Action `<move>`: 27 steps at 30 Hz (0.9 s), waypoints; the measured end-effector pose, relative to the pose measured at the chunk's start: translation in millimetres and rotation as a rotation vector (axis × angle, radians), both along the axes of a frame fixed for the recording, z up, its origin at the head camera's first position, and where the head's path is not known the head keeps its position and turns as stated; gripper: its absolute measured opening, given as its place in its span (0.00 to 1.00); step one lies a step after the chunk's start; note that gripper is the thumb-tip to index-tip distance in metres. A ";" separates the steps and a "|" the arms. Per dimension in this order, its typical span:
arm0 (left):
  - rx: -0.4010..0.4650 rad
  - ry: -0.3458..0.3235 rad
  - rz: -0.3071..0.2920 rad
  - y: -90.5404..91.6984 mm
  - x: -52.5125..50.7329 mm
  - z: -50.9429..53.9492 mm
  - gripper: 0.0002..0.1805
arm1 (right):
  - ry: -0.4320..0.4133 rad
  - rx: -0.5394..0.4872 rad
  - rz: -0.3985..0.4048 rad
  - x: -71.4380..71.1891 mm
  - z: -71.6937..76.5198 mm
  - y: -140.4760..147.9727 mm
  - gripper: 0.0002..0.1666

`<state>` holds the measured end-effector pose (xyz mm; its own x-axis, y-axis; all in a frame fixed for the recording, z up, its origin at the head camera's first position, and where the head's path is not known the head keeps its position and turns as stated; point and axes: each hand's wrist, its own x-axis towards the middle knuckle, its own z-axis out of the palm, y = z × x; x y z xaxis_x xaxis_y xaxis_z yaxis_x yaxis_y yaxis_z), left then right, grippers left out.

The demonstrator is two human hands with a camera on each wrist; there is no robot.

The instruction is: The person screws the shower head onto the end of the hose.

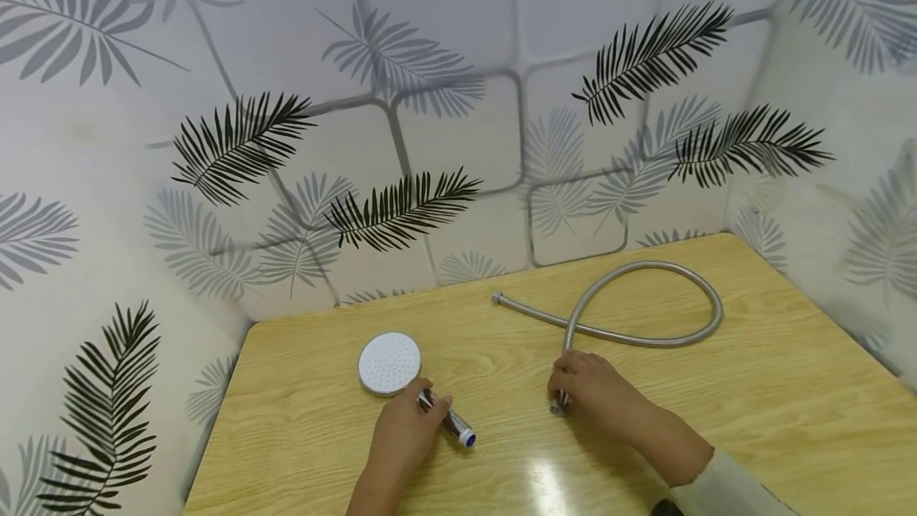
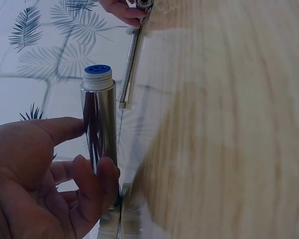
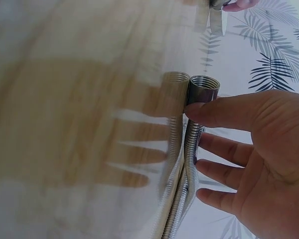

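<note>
Pale sleeve (image 1: 734, 488) nearest us at the near right, a small dark object (image 1: 667, 508) cut off beside it, too little showing to name! Follow that sleeve to the right hand (image 1: 598, 390), and it has the metal hose (image 1: 659, 342) pinched by its near end, thumb against the smooth end fitting (image 3: 204, 89), fingertips on the ribbed stretch below, the fitting's mouth bare and threaded inside. From there the hose runs far, loops wide over the far right of the table (image 1: 301, 428), crosses itself and finishes at a nut (image 1: 497, 298) near the far edge. Over on the left, the left hand (image 1: 404, 424) grips the shower head (image 1: 389, 362) by its chrome handle (image 1: 454, 424), round white face upward, white threaded end with a blue insert (image 1: 469, 439) pointing near and right. Handle and held fitting sit well apart, bare wood between, leaf-patterned wall (image 1: 458, 237) behind!
</note>
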<state>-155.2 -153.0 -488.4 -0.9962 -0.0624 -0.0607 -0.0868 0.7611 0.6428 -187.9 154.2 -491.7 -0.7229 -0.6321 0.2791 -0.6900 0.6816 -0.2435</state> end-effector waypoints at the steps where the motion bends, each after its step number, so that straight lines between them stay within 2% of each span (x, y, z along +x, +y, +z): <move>1: 0.001 -0.006 0.003 -0.1 0.0 0.6 0.28 | 0.003 -0.002 0.000 -0.2 -0.2 -0.3 0.14; 6: 0.052 -0.054 0.012 -1.3 1.1 2.2 0.28 | 0.031 -0.002 0.005 -0.9 -0.5 -1.0 0.15; 11: 0.165 -0.111 0.025 -2.9 2.1 1.1 0.30 | 0.077 0.000 0.029 -2.2 0.2 -1.1 0.16; 15: 0.287 -0.147 0.052 -6.0 0.5 -1.3 0.35 | 0.048 0.010 0.018 -2.8 2.6 -1.3 0.15; 18: 0.384 -0.187 0.093 -9.4 -2.1 -3.7 0.39 | 0.007 0.005 0.010 -3.5 3.6 -1.5 0.13; 22: 0.543 -0.247 0.139 -13.7 -4.7 -5.8 0.41 | -0.004 -0.011 0.014 -4.0 4.0 -2.1 0.15; 25: 0.669 -0.284 0.133 -16.0 -4.6 -6.0 0.38 | -0.016 -0.024 0.012 -4.7 5.8 -3.0 0.17; 27: 0.721 -0.302 0.113 -17.2 -4.2 -5.7 0.34 | -0.040 -0.027 0.005 -5.6 7.9 -3.6 0.18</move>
